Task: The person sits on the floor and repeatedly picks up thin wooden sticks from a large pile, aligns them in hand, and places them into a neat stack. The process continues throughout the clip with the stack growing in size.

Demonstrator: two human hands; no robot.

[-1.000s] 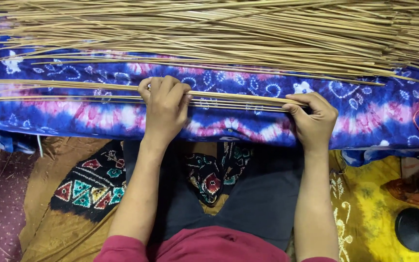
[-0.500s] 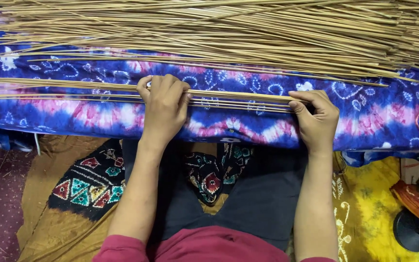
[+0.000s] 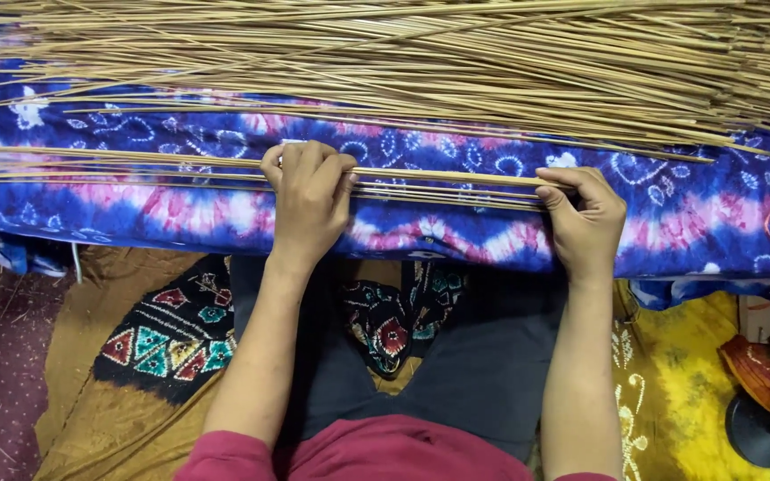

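A small bundle of thin tan sticks lies lengthwise across a blue, pink and white tie-dye cloth. My left hand is curled down over the middle of that bundle, fingers pressing on the sticks. My right hand grips the bundle's right end between thumb and fingers. Above both hands, a large heap of the same long sticks covers the upper part of the cloth.
Below the cloth lie a brown mat with a black patterned patch, a yellow printed cloth and a round black base at the lower right. My dark trousers and red sleeves fill the bottom centre.
Both hands stay on the stick bundle; my right hand has slid slightly left along its end. The view has shifted a little.
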